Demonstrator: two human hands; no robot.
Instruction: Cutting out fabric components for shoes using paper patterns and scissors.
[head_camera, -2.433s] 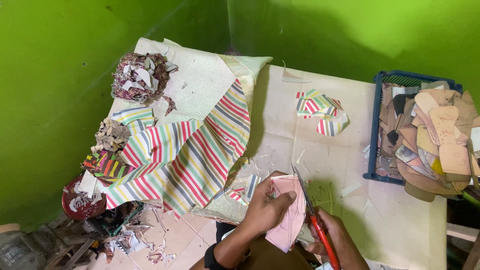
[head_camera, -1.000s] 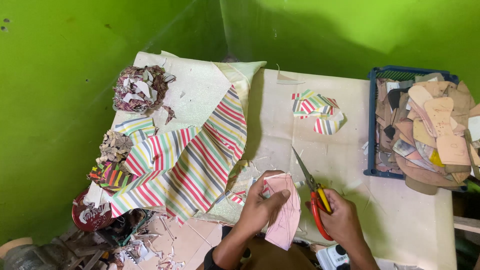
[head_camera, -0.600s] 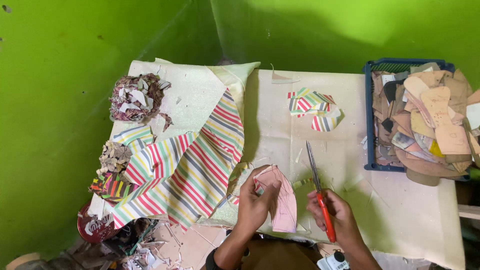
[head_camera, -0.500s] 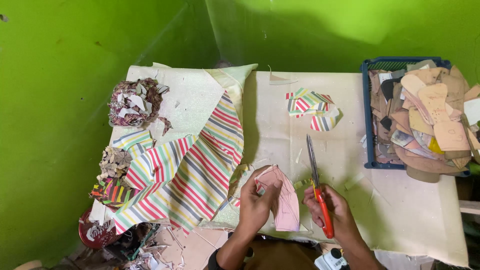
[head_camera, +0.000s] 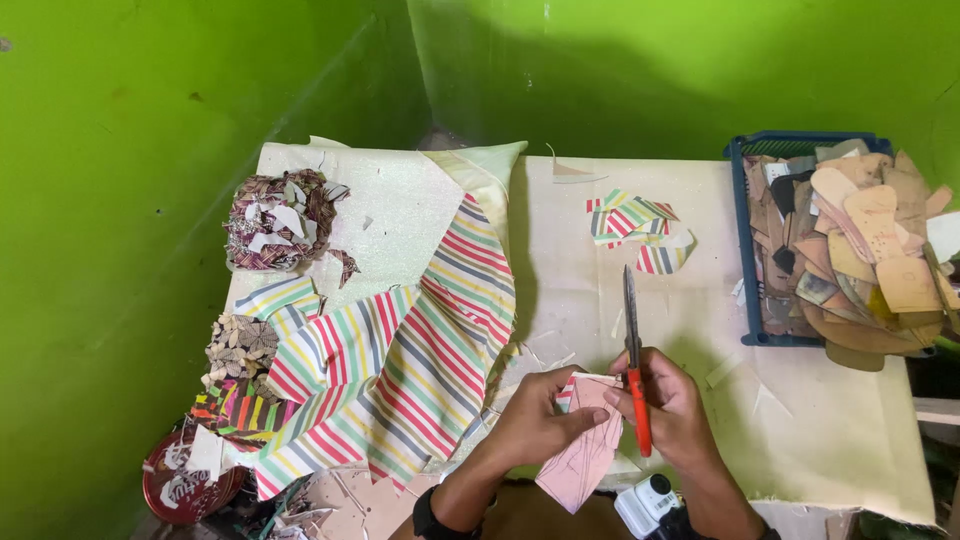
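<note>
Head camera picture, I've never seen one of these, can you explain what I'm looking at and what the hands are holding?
This is a view from a camera worn on a person's head, looking down at their own two bare hands over a cloth-covered table. The left hand holds a pink cut piece of sheet material with a striped underside. The right hand grips red-handled scissors, blades pointing away from the person. To the left lies a large striped sheet with piles of patterned scraps beside it. Farther back sits a small stack of striped cut pieces. On the right, a blue crate is heaped with brown and tan cut shapes. The walls are bright green.
</note>
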